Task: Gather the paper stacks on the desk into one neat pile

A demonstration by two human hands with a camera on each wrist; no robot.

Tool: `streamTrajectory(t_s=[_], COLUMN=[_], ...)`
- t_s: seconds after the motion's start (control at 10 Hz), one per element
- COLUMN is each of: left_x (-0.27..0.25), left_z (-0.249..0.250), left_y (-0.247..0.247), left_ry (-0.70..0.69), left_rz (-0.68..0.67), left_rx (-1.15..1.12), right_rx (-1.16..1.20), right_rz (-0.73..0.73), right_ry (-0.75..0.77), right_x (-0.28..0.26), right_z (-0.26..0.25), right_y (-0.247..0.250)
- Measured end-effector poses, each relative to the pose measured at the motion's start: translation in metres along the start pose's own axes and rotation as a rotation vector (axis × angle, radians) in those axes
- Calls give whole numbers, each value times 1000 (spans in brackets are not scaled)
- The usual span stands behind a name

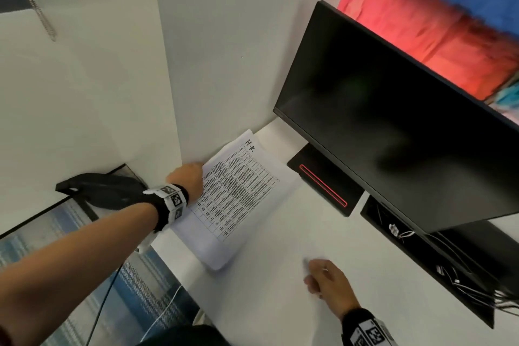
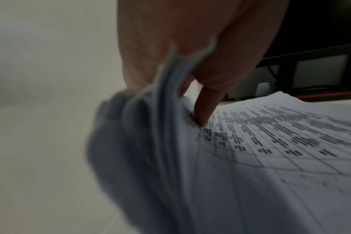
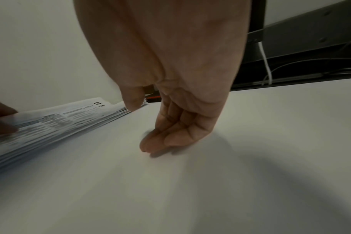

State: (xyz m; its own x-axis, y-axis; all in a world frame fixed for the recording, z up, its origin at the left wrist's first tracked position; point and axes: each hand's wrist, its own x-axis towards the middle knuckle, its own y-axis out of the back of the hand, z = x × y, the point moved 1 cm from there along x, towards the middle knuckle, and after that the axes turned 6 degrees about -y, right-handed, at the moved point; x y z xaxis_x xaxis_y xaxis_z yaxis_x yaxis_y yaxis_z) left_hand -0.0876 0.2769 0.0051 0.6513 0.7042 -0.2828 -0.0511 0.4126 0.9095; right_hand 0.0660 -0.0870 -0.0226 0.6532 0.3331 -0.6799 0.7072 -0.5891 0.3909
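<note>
A stack of thin white printed paper (image 1: 238,199), its sheets loose and curling at the edge, lies on a smooth, matt white worktop (image 1: 280,289). Behind it stands a monitor (image 1: 393,121) with a glossy black screen and a matt black base (image 1: 325,180) trimmed in red.

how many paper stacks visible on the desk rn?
1. A white stack of printed table sheets lies at the white desk's left edge by the wall, the left hand pinching its side. More may be hidden behind the black monitor.
</note>
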Motion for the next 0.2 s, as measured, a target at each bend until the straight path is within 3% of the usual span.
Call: streamTrajectory(t_s=[0.2], left_x=[-7], left_z=[41], left_y=[-12], left_ry=[-125], left_rz=[168], left_rx=[423], right_rx=[16], right_rz=[118], right_ry=[71], right_x=[-19], right_z=[8], right_y=[46])
